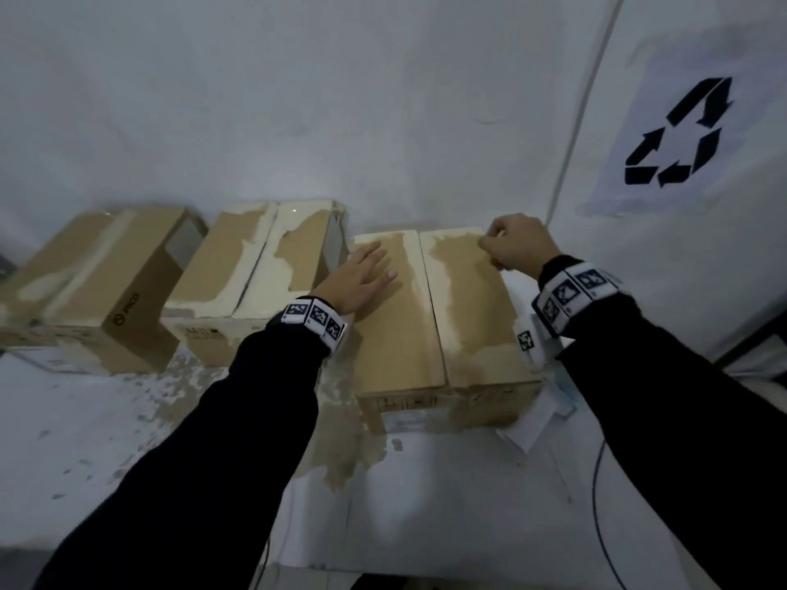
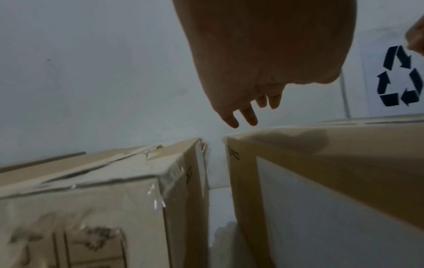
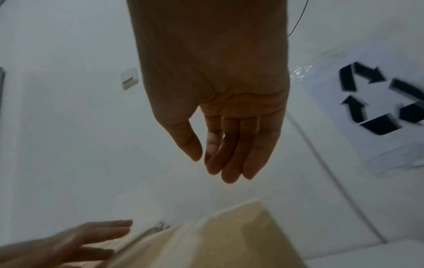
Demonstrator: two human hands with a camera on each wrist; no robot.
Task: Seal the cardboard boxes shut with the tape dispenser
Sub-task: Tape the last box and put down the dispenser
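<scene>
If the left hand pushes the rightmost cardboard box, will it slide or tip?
Probably slide: the rightmost cardboard box is long and low, lying flat on the white table. Its flaps look stiff, with the left hand flat on one. Weight cannot be judged.

dim, cool, even light | motion-blurred recycling sign (image 3: 380,101) and left hand (image 3: 69,243) in right wrist view | soft shadow on right box (image 2: 305,141) | glare on tape (image 2: 158,199) | wide-angle bending at edges

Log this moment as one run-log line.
left hand: flat on right box | right hand: over far right corner, empty | flaps: closed, seam untaped | tape dispenser: not visible
</scene>
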